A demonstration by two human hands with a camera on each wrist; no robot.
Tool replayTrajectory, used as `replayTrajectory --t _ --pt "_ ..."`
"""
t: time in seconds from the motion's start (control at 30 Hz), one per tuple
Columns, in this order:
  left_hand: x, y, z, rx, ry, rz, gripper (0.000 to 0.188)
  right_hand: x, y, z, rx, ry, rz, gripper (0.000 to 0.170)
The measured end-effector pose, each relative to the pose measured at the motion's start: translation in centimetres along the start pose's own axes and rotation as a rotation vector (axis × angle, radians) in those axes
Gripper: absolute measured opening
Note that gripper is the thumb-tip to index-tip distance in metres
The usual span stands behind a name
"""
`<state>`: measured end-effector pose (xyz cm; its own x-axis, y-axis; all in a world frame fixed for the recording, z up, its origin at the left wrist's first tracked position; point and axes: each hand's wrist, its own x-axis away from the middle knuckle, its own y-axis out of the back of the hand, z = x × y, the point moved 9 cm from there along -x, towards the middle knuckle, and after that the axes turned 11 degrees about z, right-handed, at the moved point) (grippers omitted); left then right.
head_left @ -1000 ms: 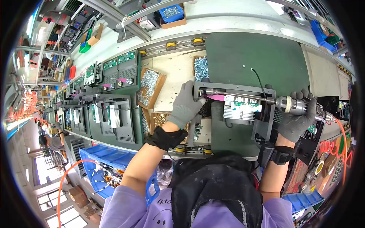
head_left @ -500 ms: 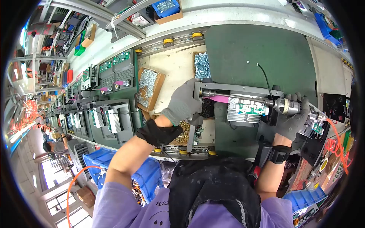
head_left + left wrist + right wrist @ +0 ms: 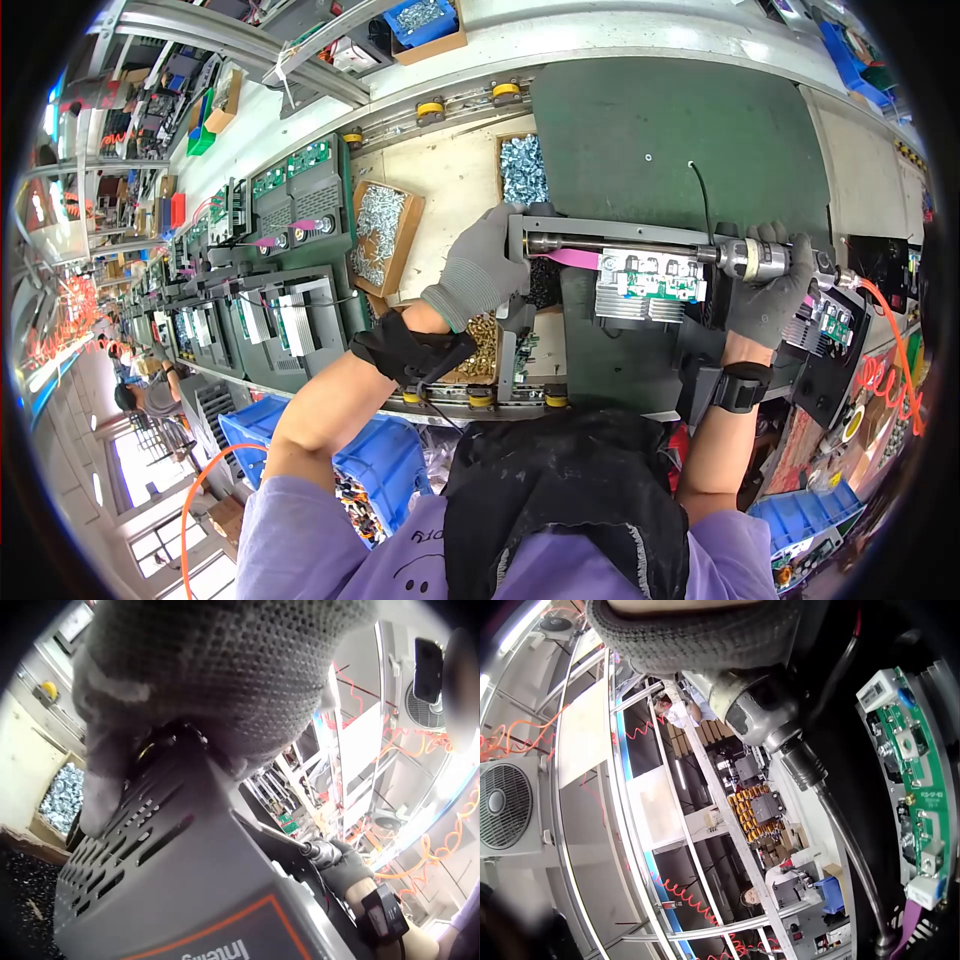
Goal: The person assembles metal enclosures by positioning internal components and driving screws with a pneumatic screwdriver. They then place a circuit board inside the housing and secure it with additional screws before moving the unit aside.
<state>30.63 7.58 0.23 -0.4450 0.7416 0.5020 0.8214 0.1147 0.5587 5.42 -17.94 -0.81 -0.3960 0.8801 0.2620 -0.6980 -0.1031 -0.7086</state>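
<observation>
In the head view the left hand (image 3: 484,262), in a grey glove, grips the left end of a dark metal housing (image 3: 620,229). The left wrist view shows that glove (image 3: 202,675) over the slotted end panel (image 3: 172,847). The gloved right hand (image 3: 774,296) holds a silver air screwdriver (image 3: 755,259); its long shaft (image 3: 625,247) runs left inside the housing to the end wall. A green circuit board (image 3: 655,277) with heat sinks and a pink strip (image 3: 572,258) lie beside the shaft. In the right wrist view the tool body (image 3: 761,709) stands near the board (image 3: 922,780); its tip contact is unclear.
Screw boxes (image 3: 382,235) and a box of blue-silver parts (image 3: 523,170) lie left of the green board (image 3: 680,130). More housings (image 3: 290,320) stand further left. A red coiled hose (image 3: 900,370) hangs at the right, and a blue bin (image 3: 385,465) sits below the bench edge.
The right hand has shifted slightly, and the screwdriver shaft lies more nearly parallel to the housing's long rail. The left hand keeps its hold on the housing's end. The head view has shifted a little.
</observation>
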Motion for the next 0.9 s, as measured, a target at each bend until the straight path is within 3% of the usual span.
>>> replayTrajectory --t 0.53,0.67,0.7,0.73,0.8,0.83,0.87,0.9 --pt "-0.3 -0.2 0.5 -0.058 -0.004 -0.02 0.061 0.4 -0.9 0.6 -0.028 0.041 0.002 0.03" --pt "0.2 -0.2 0.1 -0.072 0.021 -0.053 0.062 1.6 -3.0 7.5 -0.004 0.2 0.012 0.033" --pt "0.7 -0.1 -0.3 -0.003 0.066 -0.028 0.063 1.5 -4.4 10.5 0.056 0.283 0.153 0.036" --pt "0.9 0.0 -0.6 0.066 0.101 -0.005 0.064 1.8 -6.7 13.3 0.09 0.324 0.205 0.038" --pt "0.7 -0.2 -0.8 -0.163 0.057 -0.104 0.069 1.8 -11.8 18.2 0.186 0.409 0.386 0.045" --pt "0.6 -0.4 -0.4 -0.129 0.005 -0.151 0.074 1.1 -13.9 20.3 0.25 0.449 0.376 0.045" --pt "0.7 -0.9 0.0 0.013 0.081 -0.038 0.082 0.8 -17.1 21.6 0.369 0.488 0.404 0.044" --pt "0.4 -1.4 0.7 0.118 0.088 -0.042 0.086 0.6 -20.3 22.0 0.49 0.524 0.417 0.043"
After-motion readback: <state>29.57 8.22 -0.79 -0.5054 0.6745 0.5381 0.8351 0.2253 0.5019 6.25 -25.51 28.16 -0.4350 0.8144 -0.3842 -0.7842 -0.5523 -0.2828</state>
